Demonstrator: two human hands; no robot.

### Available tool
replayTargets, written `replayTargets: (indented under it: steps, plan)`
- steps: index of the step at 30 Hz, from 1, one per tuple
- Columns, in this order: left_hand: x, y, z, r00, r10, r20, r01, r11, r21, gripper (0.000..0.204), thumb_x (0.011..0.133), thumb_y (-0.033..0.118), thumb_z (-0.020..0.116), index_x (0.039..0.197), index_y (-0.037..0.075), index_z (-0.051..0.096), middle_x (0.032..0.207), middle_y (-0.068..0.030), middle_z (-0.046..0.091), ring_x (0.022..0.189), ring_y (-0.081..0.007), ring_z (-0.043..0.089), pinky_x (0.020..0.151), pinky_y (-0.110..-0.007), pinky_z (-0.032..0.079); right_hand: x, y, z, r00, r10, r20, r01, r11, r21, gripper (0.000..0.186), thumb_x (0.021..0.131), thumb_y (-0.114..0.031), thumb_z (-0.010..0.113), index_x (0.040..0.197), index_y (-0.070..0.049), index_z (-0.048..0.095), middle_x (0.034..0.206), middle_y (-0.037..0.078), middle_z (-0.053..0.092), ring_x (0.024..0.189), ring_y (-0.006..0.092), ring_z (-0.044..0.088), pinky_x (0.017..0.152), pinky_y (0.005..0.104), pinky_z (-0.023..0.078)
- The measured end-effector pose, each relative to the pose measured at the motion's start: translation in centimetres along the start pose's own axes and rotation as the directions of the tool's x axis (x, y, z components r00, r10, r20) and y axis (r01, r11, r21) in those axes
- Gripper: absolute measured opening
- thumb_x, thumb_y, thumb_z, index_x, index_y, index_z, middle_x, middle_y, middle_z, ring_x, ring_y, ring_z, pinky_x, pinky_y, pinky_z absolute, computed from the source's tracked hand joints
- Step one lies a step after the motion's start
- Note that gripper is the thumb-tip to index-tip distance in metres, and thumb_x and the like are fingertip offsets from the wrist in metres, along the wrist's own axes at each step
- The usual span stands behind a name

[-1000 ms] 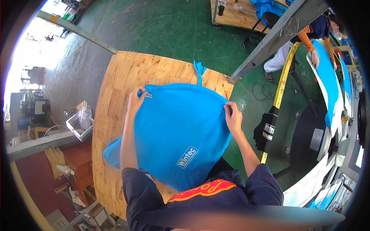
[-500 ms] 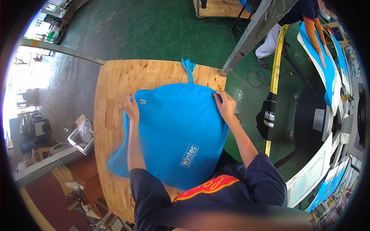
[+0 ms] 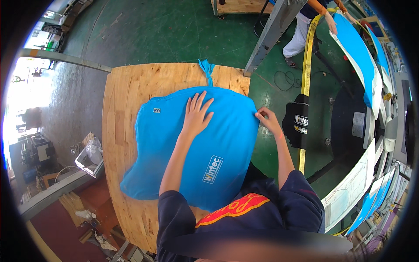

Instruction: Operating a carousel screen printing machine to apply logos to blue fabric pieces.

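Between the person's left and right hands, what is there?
Just a bare stretch of the blue cloth, seen in the head view: the left hand lies spread on it, the right hand is at its right edge.

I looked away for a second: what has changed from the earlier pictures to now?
The left hand has let go of the far left corner of the blue cloth and moved right, where it lies spread on top. The cloth lies flatter on the wooden table. The right hand stayed by the cloth's right edge.

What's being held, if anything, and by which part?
The blue fabric, apparently pinched at its upper right edge by the right hand; the left hand just rests on it.
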State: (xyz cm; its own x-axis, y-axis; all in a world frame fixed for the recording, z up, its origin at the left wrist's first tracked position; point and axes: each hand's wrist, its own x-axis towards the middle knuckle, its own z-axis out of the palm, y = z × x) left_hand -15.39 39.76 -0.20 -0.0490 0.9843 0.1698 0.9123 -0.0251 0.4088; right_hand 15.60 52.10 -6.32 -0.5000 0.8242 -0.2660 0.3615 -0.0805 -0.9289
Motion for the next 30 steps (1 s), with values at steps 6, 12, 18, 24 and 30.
replayTargets:
  steps: [6, 12, 18, 24, 30]
  plan:
    - [3.0, -0.3, 3.3, 0.998, -0.061, -0.022, 0.064, 0.982, 0.177, 0.051, 0.096, 0.04, 0.048, 0.143, 0.022, 0.042, 0.155, -0.01, 0.023, 0.143, -0.0379, 0.017, 0.112, -0.063, 0.006, -1.8, 2.4, -1.2, 0.881, 0.148, 0.449, -0.223, 0.968, 0.119, 0.025, 0.087, -0.023, 0.072, 0.101, -0.007, 0.06, 0.085, -0.004, 0.058, 0.079, 0.0059, 0.051, 0.073, 0.0236, 0.042]
    - [0.2, 6.4, 3.6, 0.999, 0.007, -0.045, -0.006, 1.0, 0.006, 0.054, 0.095, 0.039, 0.049, 0.144, 0.019, 0.041, 0.157, -0.0135, 0.018, 0.144, -0.04, 0.012, 0.111, -0.065, 0.006, -4.2, 2.5, -2.5, 0.709, 0.264, 0.654, -0.376, 0.926, 0.034, 0.035, 0.086, -0.021, 0.072, 0.114, -0.007, 0.055, 0.088, -0.002, 0.058, 0.078, 0.0086, 0.053, 0.073, 0.0249, 0.044]
    - [-10.7, 10.9, 3.1, 0.999, 0.04, 0.028, -0.041, 0.999, 0.021, 0.054, 0.092, 0.035, 0.055, 0.143, 0.019, 0.044, 0.156, -0.0143, 0.021, 0.143, -0.0405, 0.016, 0.111, -0.065, 0.008, -6.4, 6.0, -2.2, 0.66, 0.313, 0.683, -0.466, 0.884, 0.046, 0.028, 0.089, -0.026, 0.07, 0.109, -0.011, 0.057, 0.078, -0.005, 0.053, 0.067, 0.0067, 0.048, 0.06, 0.0239, 0.039]
    - [-23.2, 8.5, 0.9, 0.971, -0.237, 0.029, 0.233, 0.968, 0.093, 0.052, 0.094, 0.033, 0.05, 0.144, 0.019, 0.042, 0.156, -0.0136, 0.021, 0.144, -0.0392, 0.016, 0.113, -0.061, 0.007, -8.8, 8.5, 0.0, 0.898, 0.319, 0.303, -0.405, 0.868, 0.288, 0.017, 0.09, -0.023, 0.068, 0.102, -0.013, 0.061, 0.081, -0.004, 0.059, 0.07, 0.0055, 0.054, 0.063, 0.0207, 0.041]
    - [-35.6, 1.7, -3.3, 0.757, -0.617, -0.213, 0.649, 0.749, 0.137, 0.049, 0.097, 0.036, 0.044, 0.144, 0.022, 0.041, 0.156, -0.0098, 0.024, 0.143, -0.0373, 0.019, 0.113, -0.061, 0.01, -9.1, 11.0, 3.2, 0.868, -0.072, -0.492, 0.074, 0.997, -0.016, 0.01, 0.093, -0.012, 0.059, 0.101, -0.006, 0.06, 0.094, 0.004, 0.063, 0.084, 0.0131, 0.062, 0.072, 0.0275, 0.049]
